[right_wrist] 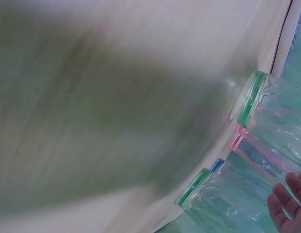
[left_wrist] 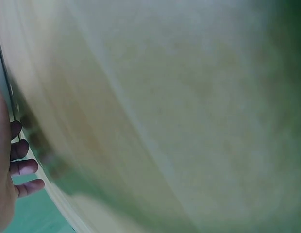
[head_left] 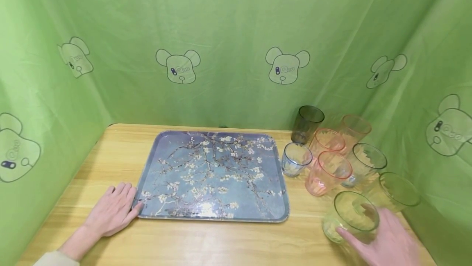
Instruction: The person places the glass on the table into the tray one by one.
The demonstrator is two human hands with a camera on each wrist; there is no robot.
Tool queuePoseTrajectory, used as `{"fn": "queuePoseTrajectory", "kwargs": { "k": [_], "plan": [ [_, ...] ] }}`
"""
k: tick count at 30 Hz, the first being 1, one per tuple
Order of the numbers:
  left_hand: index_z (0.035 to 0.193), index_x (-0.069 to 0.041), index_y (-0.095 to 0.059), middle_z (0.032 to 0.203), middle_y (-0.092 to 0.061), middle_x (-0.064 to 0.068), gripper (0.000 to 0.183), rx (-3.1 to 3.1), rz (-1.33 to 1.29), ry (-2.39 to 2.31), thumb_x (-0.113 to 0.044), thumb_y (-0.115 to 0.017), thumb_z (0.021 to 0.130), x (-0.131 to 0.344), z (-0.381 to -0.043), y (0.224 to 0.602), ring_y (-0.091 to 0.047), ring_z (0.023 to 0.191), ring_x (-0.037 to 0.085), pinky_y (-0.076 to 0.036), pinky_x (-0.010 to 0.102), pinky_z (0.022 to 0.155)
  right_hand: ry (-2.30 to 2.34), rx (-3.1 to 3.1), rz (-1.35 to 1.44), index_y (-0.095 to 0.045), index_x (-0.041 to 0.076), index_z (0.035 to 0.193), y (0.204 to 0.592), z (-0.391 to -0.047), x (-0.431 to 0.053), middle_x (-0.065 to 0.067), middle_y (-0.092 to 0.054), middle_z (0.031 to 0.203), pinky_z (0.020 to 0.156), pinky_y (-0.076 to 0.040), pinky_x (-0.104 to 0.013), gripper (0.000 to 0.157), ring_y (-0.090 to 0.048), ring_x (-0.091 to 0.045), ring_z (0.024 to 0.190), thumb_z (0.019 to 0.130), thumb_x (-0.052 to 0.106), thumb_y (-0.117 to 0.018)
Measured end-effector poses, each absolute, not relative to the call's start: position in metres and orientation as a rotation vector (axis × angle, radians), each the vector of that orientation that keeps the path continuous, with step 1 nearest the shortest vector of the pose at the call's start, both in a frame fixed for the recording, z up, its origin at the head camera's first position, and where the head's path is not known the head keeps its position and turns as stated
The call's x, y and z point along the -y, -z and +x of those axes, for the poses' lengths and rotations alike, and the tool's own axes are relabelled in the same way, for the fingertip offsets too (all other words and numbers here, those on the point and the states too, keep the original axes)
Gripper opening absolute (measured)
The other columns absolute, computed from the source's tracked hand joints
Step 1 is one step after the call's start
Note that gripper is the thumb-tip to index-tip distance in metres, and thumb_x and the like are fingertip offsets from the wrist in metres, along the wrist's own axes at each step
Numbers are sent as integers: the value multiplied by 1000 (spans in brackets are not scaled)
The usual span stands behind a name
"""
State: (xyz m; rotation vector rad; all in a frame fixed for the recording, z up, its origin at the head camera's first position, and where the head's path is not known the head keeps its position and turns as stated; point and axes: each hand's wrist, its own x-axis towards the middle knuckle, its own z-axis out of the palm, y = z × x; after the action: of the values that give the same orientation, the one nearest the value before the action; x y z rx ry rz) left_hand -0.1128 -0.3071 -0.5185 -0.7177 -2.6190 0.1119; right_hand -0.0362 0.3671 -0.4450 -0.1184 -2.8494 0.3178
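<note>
My right hand [head_left: 392,239] is around a yellow-green glass [head_left: 337,221] at the front right, its thumb across the near side and fingers behind, showing through the clear wall. In the right wrist view, its fingers [right_wrist: 286,196] lie beside the upright green-rimmed glass [right_wrist: 281,111]; the thumb is out of sight. My left hand [head_left: 112,212] rests palm down on the table, thumb at the near left corner of a blue tray with a blossom pattern [head_left: 177,176]. The left wrist view shows only its fingers [left_wrist: 25,167] at the left edge.
Behind the gripped glass stand a second green glass [head_left: 398,190], a dark-rimmed clear glass [head_left: 366,159], several pink glasses [head_left: 318,180], a small blue-rimmed glass [head_left: 295,163] and a dark grey glass [head_left: 306,128]. Green curtains [head_left: 228,20] enclose the wooden table [head_left: 177,241].
</note>
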Motion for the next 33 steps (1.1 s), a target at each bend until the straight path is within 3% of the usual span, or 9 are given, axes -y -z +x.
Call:
{"fn": "queuePoseTrajectory", "kwargs": {
  "k": [7,21,25,33],
  "plan": [
    [91,-13,-48,82,-43,1,35,2627,-720,-118,-47,-52,99,307,-113,518,-40,77,17,-36,35,70,-353,2712,-42,-59,0,130,447,-38,-355,-27,-66,109,62,-48,-52,98,-64,-44,91,61,62,-92],
    [94,-11,-50,83,-43,2,33,2609,-736,-139,-44,-50,98,308,-113,520,-41,77,17,-37,36,70,-293,2570,118,-62,-6,119,449,-48,-346,-26,-66,95,59,-49,-53,106,-64,-41,81,49,68,-92],
    [94,-11,-50,83,-44,2,33,2594,-746,-137,-43,-49,98,308,-114,521,-41,77,18,-38,37,71,-269,2561,168,-61,-6,119,447,-50,-346,-25,-67,95,61,-50,-56,108,-65,-41,81,49,70,-91],
    [94,-11,-50,83,-45,2,30,2595,-738,-118,-40,-52,96,307,-113,521,-42,78,18,-37,37,70,-211,2502,275,-62,-4,111,441,-56,-340,-18,-67,89,55,-49,-44,105,-62,-32,74,51,78,-87]
  ]
}}
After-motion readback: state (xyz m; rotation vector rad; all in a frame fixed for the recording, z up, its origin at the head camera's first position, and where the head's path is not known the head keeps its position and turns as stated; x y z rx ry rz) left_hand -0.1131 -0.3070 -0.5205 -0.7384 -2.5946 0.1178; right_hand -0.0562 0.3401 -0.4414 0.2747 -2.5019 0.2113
